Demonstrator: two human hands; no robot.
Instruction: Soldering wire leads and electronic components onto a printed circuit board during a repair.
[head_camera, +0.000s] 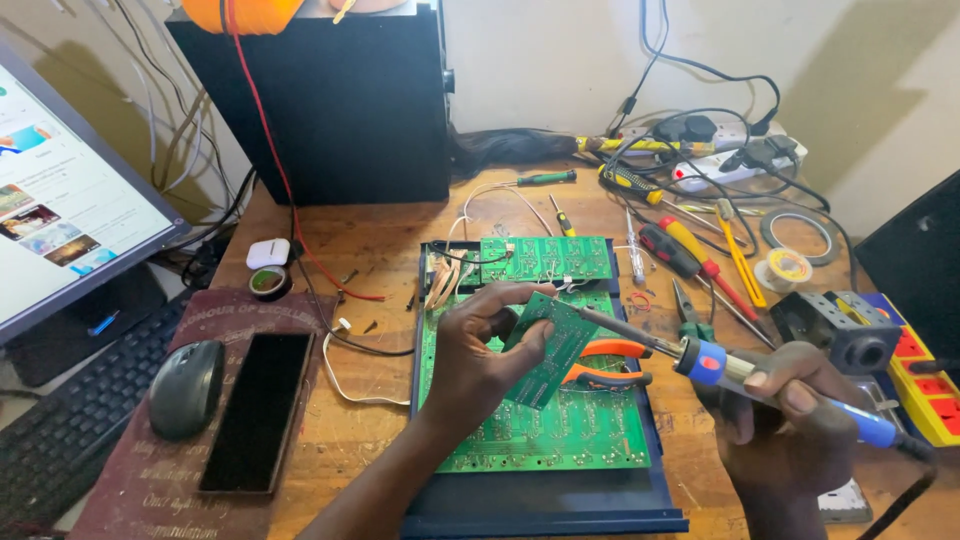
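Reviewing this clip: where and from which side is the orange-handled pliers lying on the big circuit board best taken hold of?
Grip the orange-handled pliers by the two handles, coming from the right. The handles point right and lie bare there, while the head end is hidden behind the small green circuit board in the left hand. The right hand holds the soldering iron.

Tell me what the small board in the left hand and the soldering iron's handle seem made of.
Small circuit board: looks like rigid laminate with a glossy green coating and pale solder points. Soldering iron: bare grey metal shaft; the blue handle looks like smooth plastic, partly covered by the right hand.
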